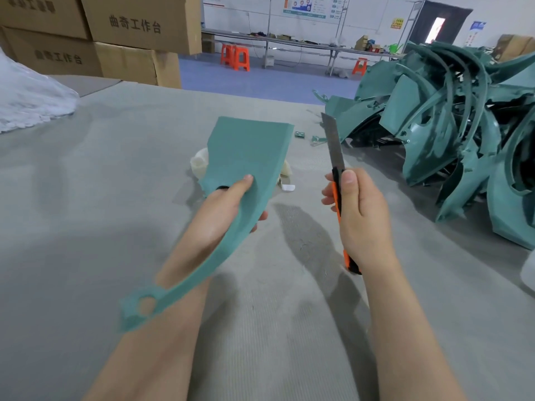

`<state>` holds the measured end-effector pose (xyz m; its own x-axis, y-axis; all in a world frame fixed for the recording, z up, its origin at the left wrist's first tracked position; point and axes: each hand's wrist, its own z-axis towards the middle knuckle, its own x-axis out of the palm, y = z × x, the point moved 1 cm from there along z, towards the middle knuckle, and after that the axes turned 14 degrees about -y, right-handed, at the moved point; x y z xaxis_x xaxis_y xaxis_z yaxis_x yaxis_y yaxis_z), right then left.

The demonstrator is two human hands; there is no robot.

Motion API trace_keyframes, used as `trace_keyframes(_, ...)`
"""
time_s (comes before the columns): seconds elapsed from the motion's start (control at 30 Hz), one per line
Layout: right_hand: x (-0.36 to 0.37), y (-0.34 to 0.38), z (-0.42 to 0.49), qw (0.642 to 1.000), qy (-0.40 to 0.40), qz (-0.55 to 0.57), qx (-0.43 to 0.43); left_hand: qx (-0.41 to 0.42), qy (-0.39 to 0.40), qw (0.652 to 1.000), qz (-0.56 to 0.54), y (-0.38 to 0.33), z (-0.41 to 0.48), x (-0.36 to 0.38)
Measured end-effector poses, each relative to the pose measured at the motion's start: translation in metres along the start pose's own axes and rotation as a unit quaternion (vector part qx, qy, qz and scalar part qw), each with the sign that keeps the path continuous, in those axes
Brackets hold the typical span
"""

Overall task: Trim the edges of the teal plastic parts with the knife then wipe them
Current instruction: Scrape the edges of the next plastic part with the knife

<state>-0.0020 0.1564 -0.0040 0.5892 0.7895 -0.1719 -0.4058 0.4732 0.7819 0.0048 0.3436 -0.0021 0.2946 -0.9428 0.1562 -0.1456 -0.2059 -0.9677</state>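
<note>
In the middle of the frame, the left hand (223, 211) holds a plastic part (246, 151) over the table (86, 212). To its right, the right hand (360, 212) holds a knife (333, 140) pointing up. A cloth (199, 164) lies on the table behind the part. A pile of parts (448, 125) sits at the right edge. Cardboard boxes (95, 33) stand stacked at the upper left.

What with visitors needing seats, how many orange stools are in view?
3 orange stools: two side by side before the long bench; one farther right, by the teal parts pile. That pile may hide others.
</note>
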Motion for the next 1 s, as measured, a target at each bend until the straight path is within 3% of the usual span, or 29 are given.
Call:
trace_keyframes(0.23,0.002,0.003,0.0036,0.998,0.03,-0.026,0.042,-0.101,0.09,0.989,-0.054,0.0032,0.0036,-0.0048)
trace_keyframes(0.43,0.0002,0.0022,0.0068,0.99,0.099,0.005,0.1,-0.112,0.12,0.986,-0.03,0.0036,0.0034,-0.0061)
trace_keyframes(1.0,-0.0026,0.0106,0.0053,0.981,0.145,0.036,0.125,-0.149,0.177,0.97,-0.075,0.0042,0.009,-0.0112)
